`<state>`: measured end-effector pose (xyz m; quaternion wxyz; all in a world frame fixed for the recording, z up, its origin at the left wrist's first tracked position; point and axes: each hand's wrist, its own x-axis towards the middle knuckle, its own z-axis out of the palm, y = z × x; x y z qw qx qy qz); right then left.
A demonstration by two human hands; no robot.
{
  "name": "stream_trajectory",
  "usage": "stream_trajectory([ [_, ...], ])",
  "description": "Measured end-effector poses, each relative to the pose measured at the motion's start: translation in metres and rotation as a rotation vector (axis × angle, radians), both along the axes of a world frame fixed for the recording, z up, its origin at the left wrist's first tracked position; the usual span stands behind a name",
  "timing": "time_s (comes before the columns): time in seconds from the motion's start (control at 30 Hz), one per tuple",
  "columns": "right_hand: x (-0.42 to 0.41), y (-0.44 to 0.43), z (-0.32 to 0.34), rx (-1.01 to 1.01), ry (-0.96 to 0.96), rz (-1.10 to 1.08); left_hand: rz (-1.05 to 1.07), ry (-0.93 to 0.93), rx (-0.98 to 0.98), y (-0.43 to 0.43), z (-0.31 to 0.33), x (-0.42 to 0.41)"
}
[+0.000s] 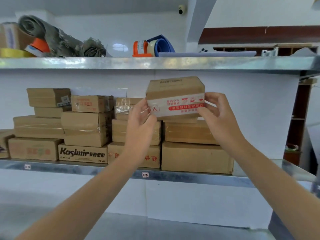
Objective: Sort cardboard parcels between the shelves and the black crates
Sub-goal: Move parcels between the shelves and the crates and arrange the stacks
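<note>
A small cardboard parcel (174,94) with a white band of red-printed tape is held up in front of the middle shelf (190,178). My left hand (140,118) grips its left end and my right hand (216,111) grips its right end. It hovers just above a stack of two brown parcels (194,146) at the right of the row. More parcels fill the shelf to the left, among them a box marked Kasimir (83,154). No black crate is in view.
The top shelf (155,63) carries tape rolls, orange tape dispensers (140,48), rolled grey netting (57,38) and a blue tub. Bare shelf lies right of the stacks near the upright (301,118). A lower shelf surface shows at the bottom.
</note>
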<state>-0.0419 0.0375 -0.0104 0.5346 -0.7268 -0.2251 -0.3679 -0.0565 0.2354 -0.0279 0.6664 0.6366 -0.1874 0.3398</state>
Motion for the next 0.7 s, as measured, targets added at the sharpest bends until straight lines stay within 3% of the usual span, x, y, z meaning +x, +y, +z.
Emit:
stream_trajectory([
  [0.2,-0.039,0.007,-0.066,0.175,0.035,0.095,-0.065,-0.052,-0.01,0.016,-0.067,-0.037],
  [0.43,-0.058,0.032,-0.166,0.321,0.352,0.067,0.023,0.214,-0.263,0.024,-0.173,-0.061],
  [0.7,-0.081,0.062,-0.251,0.284,0.583,0.108,0.13,0.383,-0.154,0.059,-0.237,-0.094],
])
